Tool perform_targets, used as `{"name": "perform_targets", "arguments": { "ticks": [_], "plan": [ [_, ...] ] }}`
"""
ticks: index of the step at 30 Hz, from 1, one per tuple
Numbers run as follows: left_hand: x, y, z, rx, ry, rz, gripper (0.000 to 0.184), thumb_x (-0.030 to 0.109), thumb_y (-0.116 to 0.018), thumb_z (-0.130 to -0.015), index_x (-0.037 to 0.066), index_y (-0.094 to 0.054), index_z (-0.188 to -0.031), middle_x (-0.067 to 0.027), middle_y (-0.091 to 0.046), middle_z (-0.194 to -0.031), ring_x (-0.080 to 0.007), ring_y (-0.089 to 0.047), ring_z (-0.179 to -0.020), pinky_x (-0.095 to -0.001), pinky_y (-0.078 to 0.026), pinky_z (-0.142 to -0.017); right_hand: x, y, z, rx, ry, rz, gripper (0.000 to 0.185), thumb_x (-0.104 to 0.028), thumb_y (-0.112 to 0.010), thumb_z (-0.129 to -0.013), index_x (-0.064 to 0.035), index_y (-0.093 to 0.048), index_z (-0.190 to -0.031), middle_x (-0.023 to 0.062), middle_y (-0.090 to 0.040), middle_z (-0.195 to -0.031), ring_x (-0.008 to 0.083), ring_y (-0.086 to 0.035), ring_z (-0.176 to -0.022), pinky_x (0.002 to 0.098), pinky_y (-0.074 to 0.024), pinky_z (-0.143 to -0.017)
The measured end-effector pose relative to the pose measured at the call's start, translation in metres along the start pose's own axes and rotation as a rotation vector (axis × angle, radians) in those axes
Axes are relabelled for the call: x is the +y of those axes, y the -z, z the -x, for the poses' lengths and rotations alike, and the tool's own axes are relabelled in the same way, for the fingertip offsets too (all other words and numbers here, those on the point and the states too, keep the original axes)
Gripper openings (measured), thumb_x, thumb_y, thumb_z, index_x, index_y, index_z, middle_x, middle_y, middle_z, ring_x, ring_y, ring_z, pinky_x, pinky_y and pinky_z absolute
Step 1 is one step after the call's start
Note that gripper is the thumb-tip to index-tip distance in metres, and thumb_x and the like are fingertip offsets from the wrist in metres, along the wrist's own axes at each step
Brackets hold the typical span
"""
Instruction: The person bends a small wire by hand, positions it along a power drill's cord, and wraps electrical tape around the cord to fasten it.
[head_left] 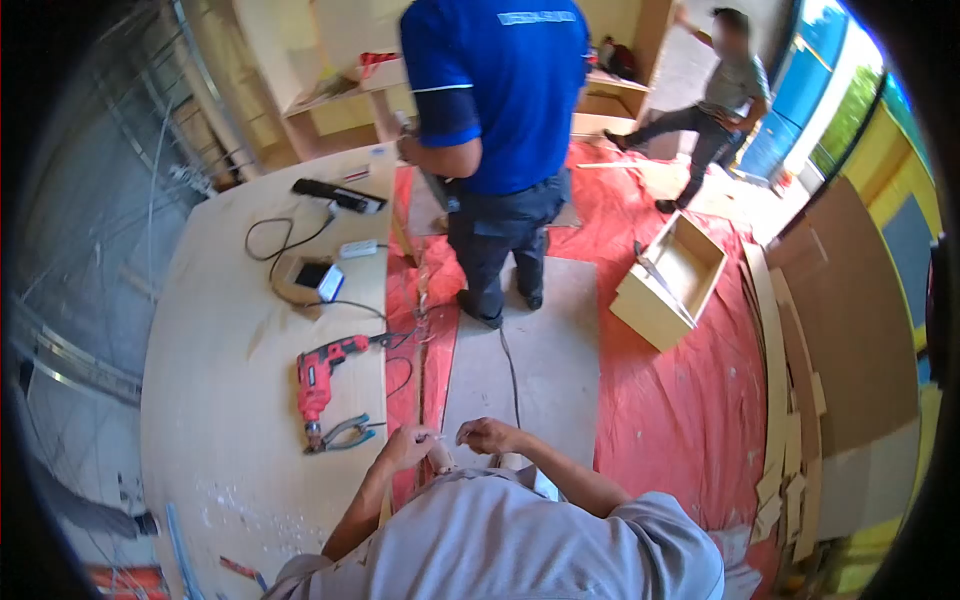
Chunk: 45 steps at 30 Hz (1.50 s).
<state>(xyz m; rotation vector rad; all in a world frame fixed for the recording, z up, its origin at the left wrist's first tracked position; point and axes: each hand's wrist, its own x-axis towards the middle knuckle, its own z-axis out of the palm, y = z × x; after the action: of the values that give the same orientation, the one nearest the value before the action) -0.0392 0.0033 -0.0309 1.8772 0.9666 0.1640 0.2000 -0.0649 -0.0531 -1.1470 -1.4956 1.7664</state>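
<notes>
My left hand (pixel 408 447), near the blue-handled metal pliers (pixel 348 425), and right hand (pixel 487 436) curl just apart; whether either grips, I can't tell. Fine fingerwork, seemingly, needing steadiness.

Your worktop (pixel 210 380) looks like smooth, matt pale wood, speckled with white crumbs (pixel 235 505) at the near end. Drill (pixel 316 385): red and black plastic shell, metal nose; pliers (pixel 348 424): metal head, plastic-looking grips. Your shirt (pixel 540 540) is matt grey cloth, the red floor sheet (pixel 680 420) wrinkled, slightly glossy plastic, and the open box (pixel 640 305) smooth pale wood.
</notes>
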Motion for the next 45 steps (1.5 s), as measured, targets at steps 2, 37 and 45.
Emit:
{"name": "perform_targets", "arguments": {
  "ticks": [2,37,45],
  "plan": [
    [0.019,0.004,0.000,-0.111,0.044,-0.035,0.024,0.018,-0.054,-0.091,0.001,-0.068,-0.100,-0.0088,-0.069,-0.084,-0.0134,-0.063,-0.074,-0.0294,-0.051,-0.069,-0.027,-0.009,0.006,-0.053,-0.044,-0.065,0.016,-0.017,-0.048,-0.096,-0.0044,-0.058,-0.097,-0.0031,-0.043,-0.064,0.0079,-0.039,-0.058,0.0250,-0.0345,-0.053],
    [0.026,0.030,-0.009,0.073,0.095,0.406,0.018,0.013,-0.056,-0.089,0.000,-0.065,-0.099,-0.0031,-0.061,-0.072,-0.0115,-0.057,-0.065,-0.0258,-0.048,-0.060,-0.012,-0.015,-0.013,0.274,0.216,0.233,0.021,-0.003,-0.050,-0.088,-0.0054,-0.060,-0.107,0.0058,-0.058,-0.079,0.0150,-0.053,-0.068,0.0303,-0.0468,-0.065],
    [0.024,0.059,0.008,0.183,0.005,0.074,0.027,0.024,-0.059,-0.087,0.002,-0.068,-0.100,-0.0116,-0.069,-0.088,-0.0149,-0.065,-0.083,-0.0303,-0.050,-0.074,-0.028,0.017,-0.020,0.431,0.285,0.359,0.032,0.008,-0.044,-0.074,-0.0018,-0.062,-0.098,0.0124,-0.056,-0.080,0.0192,-0.048,-0.063,0.0309,-0.0417,-0.061]
  ]
}}
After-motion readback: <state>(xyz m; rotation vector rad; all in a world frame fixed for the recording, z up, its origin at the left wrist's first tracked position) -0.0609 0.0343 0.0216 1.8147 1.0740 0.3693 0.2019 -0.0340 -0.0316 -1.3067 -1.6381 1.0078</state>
